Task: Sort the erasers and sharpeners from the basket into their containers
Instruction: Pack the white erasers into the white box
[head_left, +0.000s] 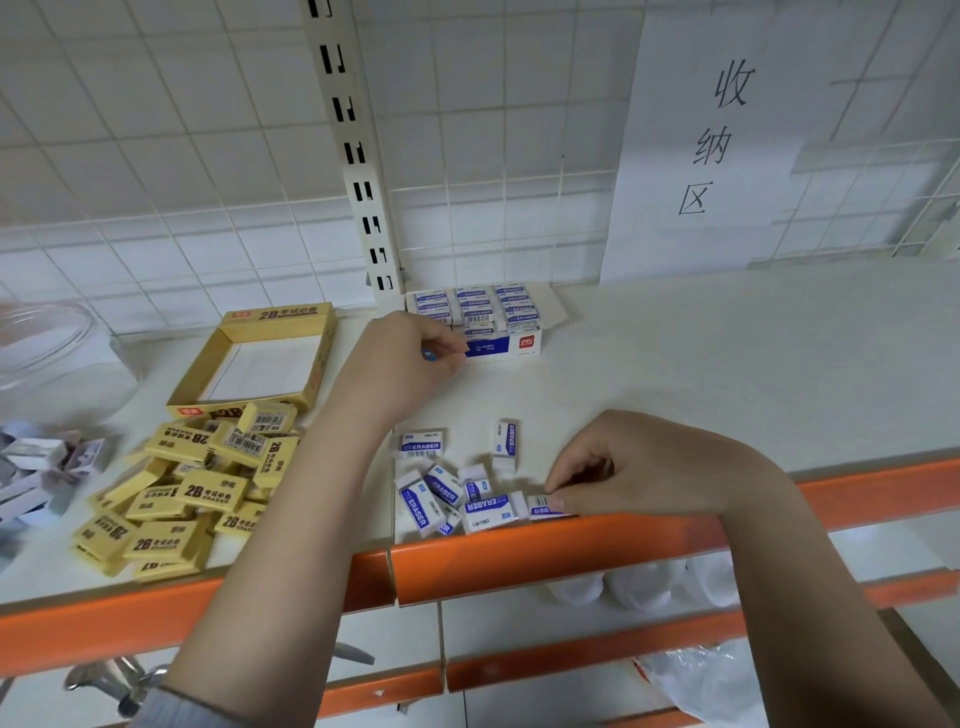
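Note:
A white and blue eraser box (506, 343) stands at the back of the shelf with rows of white erasers (475, 304) in it. My left hand (402, 361) is at the box's left front corner and its fingers curl round a small white and blue eraser (429, 355). Several loose white and blue erasers (447, 491) lie near the shelf's front edge. My right hand (618, 470) rests there and pinches one white eraser (543, 506). An open yellow box (311, 358) stands empty at the left, with a heap of yellow 2B erasers (182, 499) in front of it.
The shelf has an orange front rail (571, 551). A clear plastic container (47, 343) and a pile of small grey and white items (36, 467) sit at the far left. A white paper sign (711, 140) hangs on the wire grid back wall. White containers (639, 584) stand on the shelf below.

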